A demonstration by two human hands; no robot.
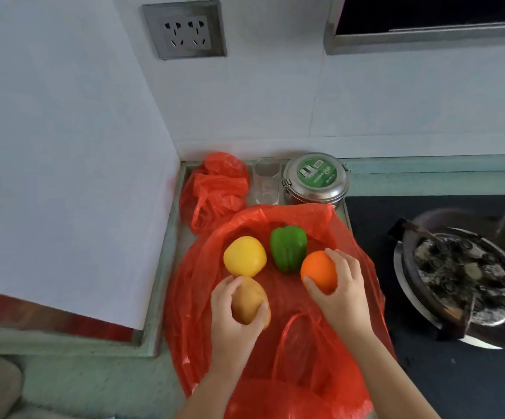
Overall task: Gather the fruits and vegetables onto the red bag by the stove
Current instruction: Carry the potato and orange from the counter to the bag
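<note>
On the red bag (278,300) spread beside the stove (426,267), the potato (249,300) lies lengthwise, pointing toward the wall, wrapped by the left hand (234,320). The right hand (343,285) cups the orange (319,272), possibly just above the plastic. 2 peppers, yellow pepper (244,256) and green pepper (288,247), rest behind.

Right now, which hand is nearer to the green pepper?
Right. The right hand, holding the orange, is just beside the green pepper, on its right. The left hand, holding the potato, is lower and to its left, farther away.
</note>
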